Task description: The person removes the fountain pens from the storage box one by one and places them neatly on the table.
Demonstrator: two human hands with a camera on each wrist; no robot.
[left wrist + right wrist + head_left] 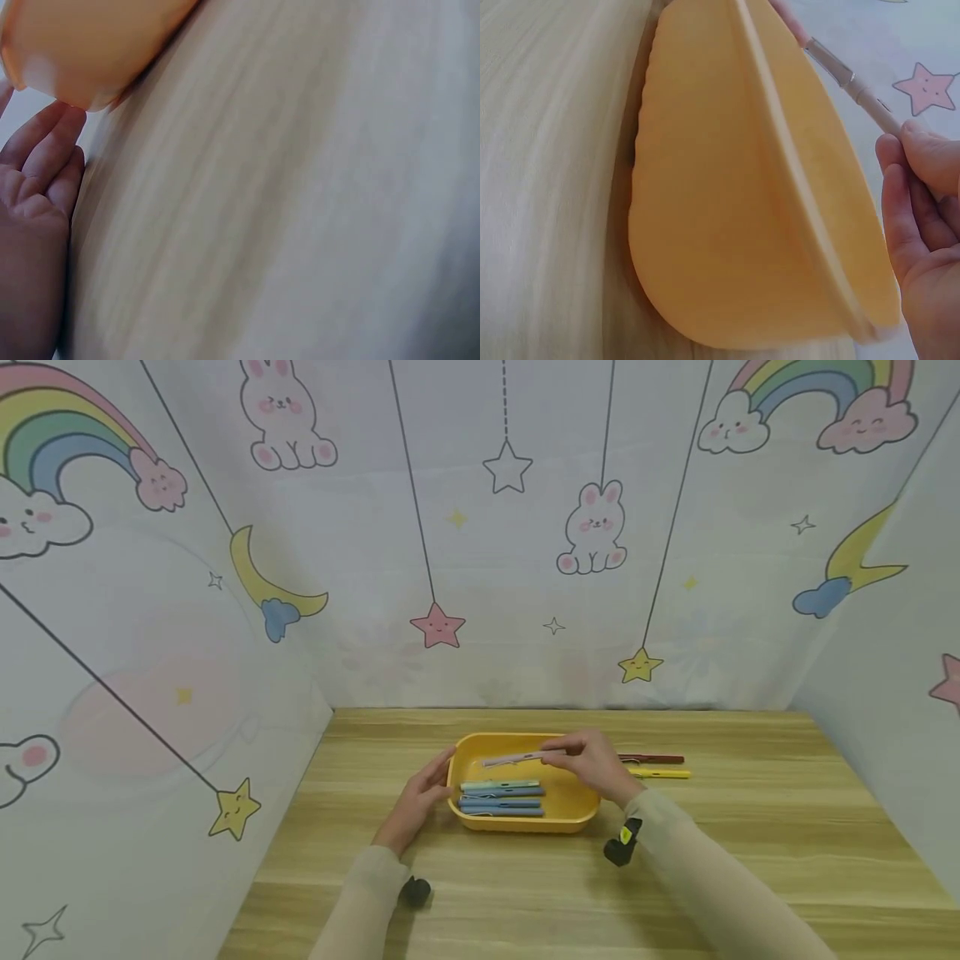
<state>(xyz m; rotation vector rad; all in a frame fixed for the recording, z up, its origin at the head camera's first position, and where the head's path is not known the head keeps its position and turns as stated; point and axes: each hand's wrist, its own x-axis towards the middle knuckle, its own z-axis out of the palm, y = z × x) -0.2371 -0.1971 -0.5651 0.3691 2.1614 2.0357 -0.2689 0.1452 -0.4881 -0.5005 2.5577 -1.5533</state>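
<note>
My right hand [595,766] pinches a pale pink pen [519,758] between thumb and fingers, over the back part of a yellow plastic basket [528,827]. In the right wrist view the pen [862,91] slants up from the fingertips, above the basket's rim. A light green pen [498,785] and several blue pens [501,803] lie side by side in the basket's left half. My left hand [415,802] rests against the basket's left end. Its fingers [56,146] reach along the basket's outer wall in the left wrist view.
Right of the basket, a dark red pen [660,759] and a yellow pen [667,774] lie on the wood-grain table [787,843], partly hidden behind my right hand. Printed cloth walls [480,552] with stars and rabbits stand behind and at both sides.
</note>
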